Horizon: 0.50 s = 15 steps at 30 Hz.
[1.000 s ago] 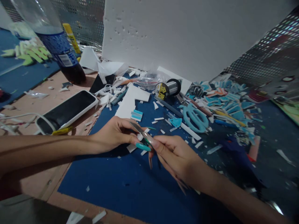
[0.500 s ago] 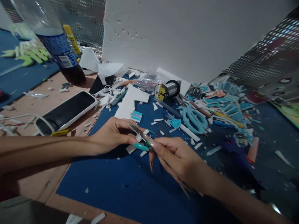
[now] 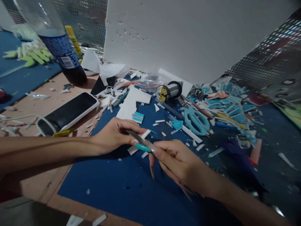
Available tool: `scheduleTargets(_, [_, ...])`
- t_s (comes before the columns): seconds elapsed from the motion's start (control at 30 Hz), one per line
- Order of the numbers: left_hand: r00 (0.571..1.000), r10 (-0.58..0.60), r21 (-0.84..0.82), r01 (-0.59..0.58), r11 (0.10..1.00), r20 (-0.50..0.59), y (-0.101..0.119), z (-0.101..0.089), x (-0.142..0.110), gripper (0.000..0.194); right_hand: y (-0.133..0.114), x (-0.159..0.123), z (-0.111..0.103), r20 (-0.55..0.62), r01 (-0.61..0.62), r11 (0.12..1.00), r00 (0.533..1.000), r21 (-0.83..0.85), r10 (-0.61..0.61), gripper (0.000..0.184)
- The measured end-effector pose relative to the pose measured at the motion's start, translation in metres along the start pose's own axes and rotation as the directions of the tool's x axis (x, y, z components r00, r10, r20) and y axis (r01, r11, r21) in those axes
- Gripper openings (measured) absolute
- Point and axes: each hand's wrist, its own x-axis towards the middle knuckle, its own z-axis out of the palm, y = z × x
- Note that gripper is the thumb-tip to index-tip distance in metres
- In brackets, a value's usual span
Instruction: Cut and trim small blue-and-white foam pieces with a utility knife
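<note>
My left hand [image 3: 118, 133], with long turquoise nails, is closed, pinching a small white foam strip [image 3: 146, 134] between thumb and fingers. In my right hand [image 3: 177, 161] is a craft knife [image 3: 136, 136], its metal blade pointing left and lying across the strip, by the left thumb. The fingers hide most of the knife's handle. Both hands are just above a blue mat [image 3: 113, 185]. Beyond them lie a small light-blue foam piece [image 3: 138, 117] and a larger white foam sheet [image 3: 128, 105].
Light-blue scissors [image 3: 196, 121] and a wire spool [image 3: 169, 90] lie behind my right hand. A heap of blue and white scraps [image 3: 232, 103] covers the right rear. At left are a phone [image 3: 69, 111] and a cola bottle [image 3: 62, 53]. A white foam board [image 3: 176, 34] stands behind.
The knife blade has shifted slightly down and left against the foam strip, more of which shows above the blade. My left hand has barely moved.
</note>
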Motion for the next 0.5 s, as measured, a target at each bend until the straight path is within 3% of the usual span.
scheduleTargets(0.13, [1.000, -0.009, -0.009, 0.009, 1.000, 0.012, -0.001, 0.000, 0.000, 0.022, 0.000, 0.001, 0.001, -0.011, 0.040, 0.999, 0.999, 0.034, -0.040, 0.043])
scheduleTargets(0.23, [0.998, -0.053, -0.117, 0.057, 0.991, 0.034, -0.003, -0.001, 0.000, 0.022, -0.001, 0.000, -0.003, -0.168, 0.117, 0.990, 0.980, 0.080, -0.102, 0.044])
scheduleTargets(0.33, [0.996, -0.079, -0.167, 0.085, 0.982, 0.043, -0.004, -0.002, 0.001, 0.030, -0.002, -0.001, -0.009, -0.354, 0.182, 0.979, 0.925, 0.092, -0.139, 0.048])
scheduleTargets(0.5, [0.995, -0.097, -0.179, 0.096, 0.979, 0.001, -0.003, -0.002, 0.001, 0.045, 0.000, 0.005, -0.017, -0.458, 0.217, 0.975, 0.872, 0.042, -0.174, 0.043])
